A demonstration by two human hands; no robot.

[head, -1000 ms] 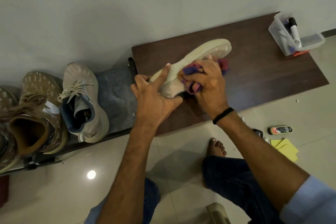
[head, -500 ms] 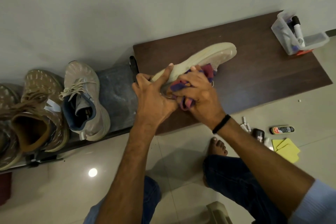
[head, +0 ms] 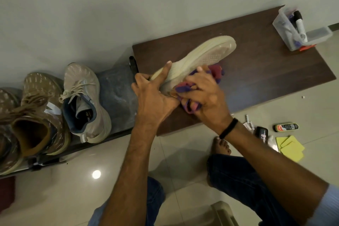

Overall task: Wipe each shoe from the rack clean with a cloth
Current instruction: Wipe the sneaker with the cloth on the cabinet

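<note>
Grip: left hand (head: 154, 97) clasps the heel end of the cream knit sneaker (head: 201, 57), forefinger stretched along its sole; right hand (head: 206, 93) clutches the bunched red-and-purple cloth (head: 217, 72) against the shoe's side.
Change: right hand and cloth sit slightly nearer than a second ago; the left hand's hold is unchanged.
Room: pale wall (head: 110, 14) far, glossy tiled floor (head: 69, 185) near.
Surface: dark brown wooden board (head: 275, 71) under the tilted shoe; grey rack shelf (head: 115, 95) left, carrying a beige blue-lined sneaker (head: 86, 104) and a brown knit sneaker (head: 40, 115).
Shoe: yellowish sole turned up, toe pointing far right.
Small items: clear plastic box (head: 282, 24) on the board's far right corner; yellow sponges (head: 291, 148) on the floor, right.
</note>
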